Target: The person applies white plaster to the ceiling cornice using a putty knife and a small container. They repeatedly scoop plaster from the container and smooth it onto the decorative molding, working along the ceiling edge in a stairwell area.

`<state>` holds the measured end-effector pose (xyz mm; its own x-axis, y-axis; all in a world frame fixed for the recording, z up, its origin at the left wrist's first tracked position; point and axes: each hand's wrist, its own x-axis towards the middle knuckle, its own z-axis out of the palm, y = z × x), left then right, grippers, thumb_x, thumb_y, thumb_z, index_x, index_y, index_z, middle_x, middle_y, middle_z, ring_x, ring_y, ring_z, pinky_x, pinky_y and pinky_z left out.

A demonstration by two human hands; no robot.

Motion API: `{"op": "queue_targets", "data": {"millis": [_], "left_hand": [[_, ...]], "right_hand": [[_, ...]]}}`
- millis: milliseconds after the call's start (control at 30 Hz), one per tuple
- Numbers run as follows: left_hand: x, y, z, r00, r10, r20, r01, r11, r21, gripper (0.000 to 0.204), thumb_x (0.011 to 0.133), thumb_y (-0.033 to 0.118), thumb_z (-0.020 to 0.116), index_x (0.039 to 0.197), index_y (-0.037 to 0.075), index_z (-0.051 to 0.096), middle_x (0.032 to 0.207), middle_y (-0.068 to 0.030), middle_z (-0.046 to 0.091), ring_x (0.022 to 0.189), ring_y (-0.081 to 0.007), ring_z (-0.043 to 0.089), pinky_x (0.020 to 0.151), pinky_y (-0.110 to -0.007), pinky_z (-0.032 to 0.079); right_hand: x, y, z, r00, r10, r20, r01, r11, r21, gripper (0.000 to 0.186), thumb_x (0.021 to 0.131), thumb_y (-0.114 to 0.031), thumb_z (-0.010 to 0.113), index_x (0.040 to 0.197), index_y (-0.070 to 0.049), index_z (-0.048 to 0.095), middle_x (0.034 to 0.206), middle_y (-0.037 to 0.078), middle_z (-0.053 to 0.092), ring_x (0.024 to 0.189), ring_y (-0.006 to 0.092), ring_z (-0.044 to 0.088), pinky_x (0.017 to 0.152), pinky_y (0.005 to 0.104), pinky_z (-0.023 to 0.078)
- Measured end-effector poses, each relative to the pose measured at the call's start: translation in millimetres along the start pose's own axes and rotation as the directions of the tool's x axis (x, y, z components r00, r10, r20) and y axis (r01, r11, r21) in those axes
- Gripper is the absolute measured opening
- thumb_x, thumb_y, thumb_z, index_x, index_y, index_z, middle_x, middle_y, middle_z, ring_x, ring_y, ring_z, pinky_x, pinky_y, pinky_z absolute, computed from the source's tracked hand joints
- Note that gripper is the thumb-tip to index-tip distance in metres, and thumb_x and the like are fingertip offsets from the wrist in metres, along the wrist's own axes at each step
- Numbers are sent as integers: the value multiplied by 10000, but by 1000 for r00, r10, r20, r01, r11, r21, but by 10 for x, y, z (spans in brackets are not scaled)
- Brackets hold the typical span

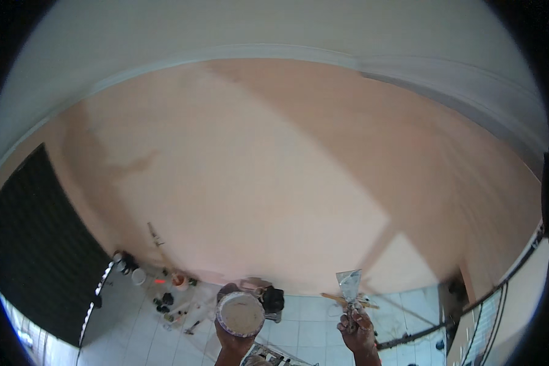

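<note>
While a broad peach-coloured wall (256, 177) fills most of the view under a pale ceiling (226, 30), a white tiled floor (311, 332) lies far below both hands. Scattered on those tiles, below and to the left of the left hand (232, 341), sit a small white bucket (138, 276) and other clutter too small to tell. That left hand grips from underneath a round pan (240, 313) holding pale putty. Just to its right, the right hand (357, 332) is clenched on the handle of a putty knife (349, 285), whose long axis runs upright, its wide, smeared blade pointing up toward the wall.
</note>
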<state>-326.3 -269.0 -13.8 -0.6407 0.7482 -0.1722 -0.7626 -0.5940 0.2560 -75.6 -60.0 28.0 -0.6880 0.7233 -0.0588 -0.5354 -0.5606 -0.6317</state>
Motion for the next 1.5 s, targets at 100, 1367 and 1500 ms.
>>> {"op": "queue_targets", "data": {"millis": [100,1367,1500], "left_hand": [[67,-79,212,986,-134,104,134,991,3,661,920,639,453,1408,193,483,1347,-73,582,1211,-311,591,965,-541,522],[1948,-1204,-255,659,-719,223,680,695,234,686,860,666,544,1378,217,527,1343,-46,596,1210,-292,591,907,-507,551],[2114,-1288,-270,658,-721,219,660,691,294,661,861,637,550,1366,210,542,1316,-40,620,1175,-286,620,887,-491,571]], "right_hand": [[-144,22,21,995,-60,-84,63,997,37,349,938,-155,624,1266,-79,532,1068,75,620,804,175,600,682,331,494],[-119,409,-193,716,-674,-181,679,733,-46,485,938,-130,613,1375,-45,420,1054,68,578,784,152,533,700,315,450],[121,469,-376,689,-694,-209,708,706,-11,462,949,-128,597,1369,-43,426,1069,63,582,777,150,532,693,312,439]]}}
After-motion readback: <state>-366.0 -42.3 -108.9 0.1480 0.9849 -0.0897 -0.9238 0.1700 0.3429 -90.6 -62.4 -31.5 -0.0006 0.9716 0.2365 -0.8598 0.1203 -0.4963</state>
